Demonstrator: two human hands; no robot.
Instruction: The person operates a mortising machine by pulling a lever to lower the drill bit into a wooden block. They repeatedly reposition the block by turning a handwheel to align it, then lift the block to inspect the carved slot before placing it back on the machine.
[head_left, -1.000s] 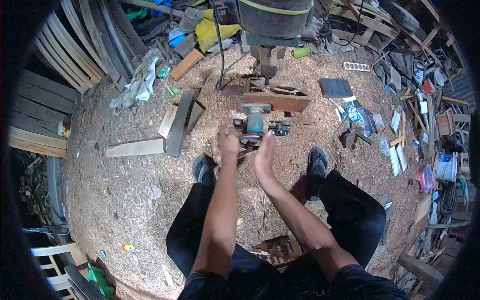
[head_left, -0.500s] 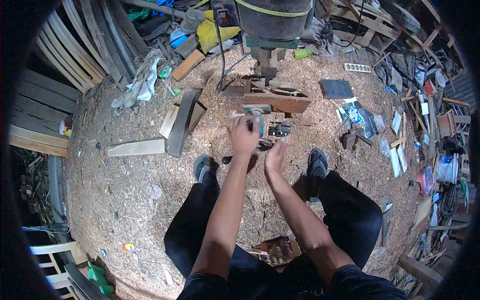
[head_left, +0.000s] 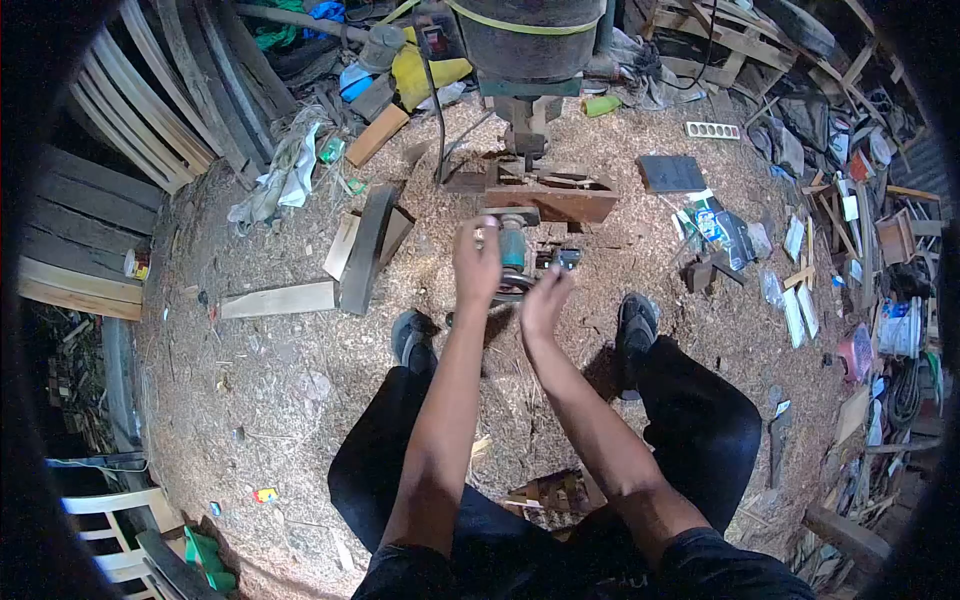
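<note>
My left hand (head_left: 477, 266) is raised at the left side of the green cylindrical part (head_left: 513, 248) of a machine, its fingers pointing up and looking loosely apart. My right hand (head_left: 543, 308) lies against the right side of a dark handwheel (head_left: 515, 285), fingers stretched toward a small metal fitting (head_left: 562, 258). The hands partly cover the wheel. Beyond them, a reddish-brown wooden piece (head_left: 560, 204) with slots in its top sits under the machine's drill head (head_left: 527, 140).
Wood shavings cover the floor (head_left: 290, 400). Offcut boards (head_left: 366, 250) lie to the left, a dark flat block (head_left: 671, 174) and a white power strip (head_left: 712, 130) to the right. My shoes (head_left: 636, 325) flank the machine. Scrap wood and clutter line both sides.
My left hand has moved slightly left and up, off the dark knob it covered. My right hand has shifted a little left along the wheel. The camera view has moved slightly.
</note>
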